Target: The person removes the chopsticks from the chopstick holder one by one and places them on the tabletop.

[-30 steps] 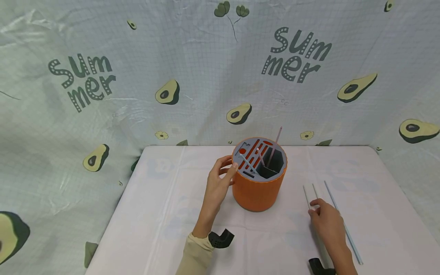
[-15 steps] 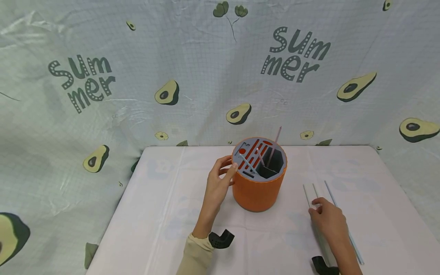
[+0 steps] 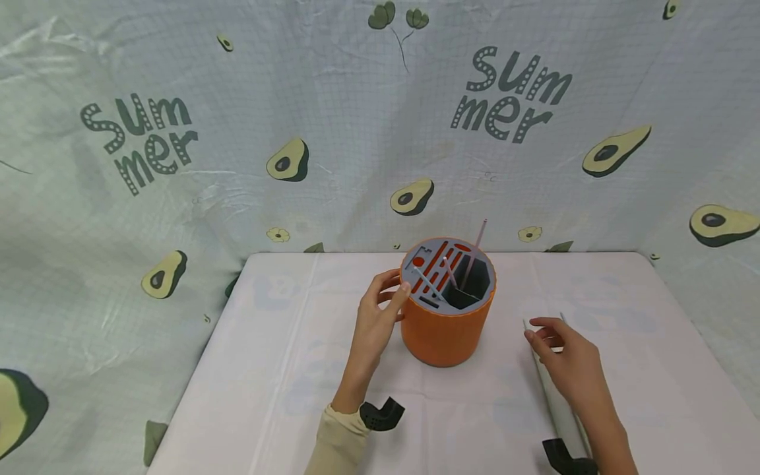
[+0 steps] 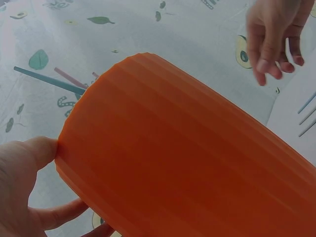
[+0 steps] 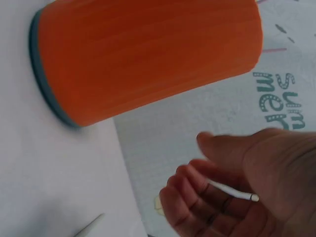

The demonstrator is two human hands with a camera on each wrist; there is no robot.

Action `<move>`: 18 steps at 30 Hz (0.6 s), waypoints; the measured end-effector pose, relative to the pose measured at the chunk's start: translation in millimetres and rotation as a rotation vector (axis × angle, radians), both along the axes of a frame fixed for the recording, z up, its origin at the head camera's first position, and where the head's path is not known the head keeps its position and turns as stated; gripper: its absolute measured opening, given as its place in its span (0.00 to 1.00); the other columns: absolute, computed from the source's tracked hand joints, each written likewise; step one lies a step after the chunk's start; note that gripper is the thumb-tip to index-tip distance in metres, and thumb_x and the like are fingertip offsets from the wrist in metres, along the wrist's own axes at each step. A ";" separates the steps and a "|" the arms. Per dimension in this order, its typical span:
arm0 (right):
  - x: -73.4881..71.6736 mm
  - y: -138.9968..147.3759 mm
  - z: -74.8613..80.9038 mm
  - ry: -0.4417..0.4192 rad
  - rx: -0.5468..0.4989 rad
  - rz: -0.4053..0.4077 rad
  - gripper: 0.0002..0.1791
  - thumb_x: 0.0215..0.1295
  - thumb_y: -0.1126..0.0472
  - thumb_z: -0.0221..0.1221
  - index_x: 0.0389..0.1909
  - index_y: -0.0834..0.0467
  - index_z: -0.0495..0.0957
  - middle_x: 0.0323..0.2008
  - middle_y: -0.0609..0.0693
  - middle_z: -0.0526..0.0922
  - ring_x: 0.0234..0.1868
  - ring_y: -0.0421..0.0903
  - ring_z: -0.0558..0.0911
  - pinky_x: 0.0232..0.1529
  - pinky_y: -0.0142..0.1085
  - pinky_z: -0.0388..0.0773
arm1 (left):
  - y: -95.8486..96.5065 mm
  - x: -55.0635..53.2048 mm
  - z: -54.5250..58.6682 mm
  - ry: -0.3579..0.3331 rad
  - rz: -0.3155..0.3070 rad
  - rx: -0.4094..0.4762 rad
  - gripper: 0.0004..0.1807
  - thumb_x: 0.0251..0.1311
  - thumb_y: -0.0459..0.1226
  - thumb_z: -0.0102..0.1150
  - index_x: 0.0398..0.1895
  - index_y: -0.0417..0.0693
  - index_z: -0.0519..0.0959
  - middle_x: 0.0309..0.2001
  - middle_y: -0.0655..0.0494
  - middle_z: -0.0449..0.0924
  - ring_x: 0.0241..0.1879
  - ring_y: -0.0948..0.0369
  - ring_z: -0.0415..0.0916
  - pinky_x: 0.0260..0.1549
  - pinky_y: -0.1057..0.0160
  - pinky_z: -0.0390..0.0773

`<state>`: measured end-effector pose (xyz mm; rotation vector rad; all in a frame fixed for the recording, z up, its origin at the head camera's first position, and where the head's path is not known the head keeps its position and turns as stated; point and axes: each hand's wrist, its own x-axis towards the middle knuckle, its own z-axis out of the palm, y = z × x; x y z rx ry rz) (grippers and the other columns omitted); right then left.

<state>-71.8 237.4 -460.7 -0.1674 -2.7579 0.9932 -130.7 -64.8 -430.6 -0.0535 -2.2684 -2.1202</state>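
Bare table (image 3: 506,396) between the orange cylindrical holder (image 3: 446,340) and my right grip (image 3: 569,359): clear lane. Holder's left side obstructed by my left grip (image 3: 378,315). Above its top, the tall pink stick (image 3: 479,237) obstructs. Slim rods (image 4: 307,102) lie below my right grip.

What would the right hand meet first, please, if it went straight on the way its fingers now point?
Probably the holder: in the head view, the right hand points leftward at it, though depth is hard to judge.
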 end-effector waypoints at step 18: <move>-11.3 -27.3 21.9 0.497 -0.205 0.270 0.23 0.64 0.74 0.68 0.59 0.54 0.83 0.46 0.49 0.86 0.48 0.29 0.80 0.53 0.16 0.73 | 2.7 -0.6 -1.3 0.001 0.017 -0.004 0.24 0.72 0.50 0.62 0.69 0.58 0.76 0.65 0.51 0.77 0.57 0.53 0.75 0.47 0.51 0.87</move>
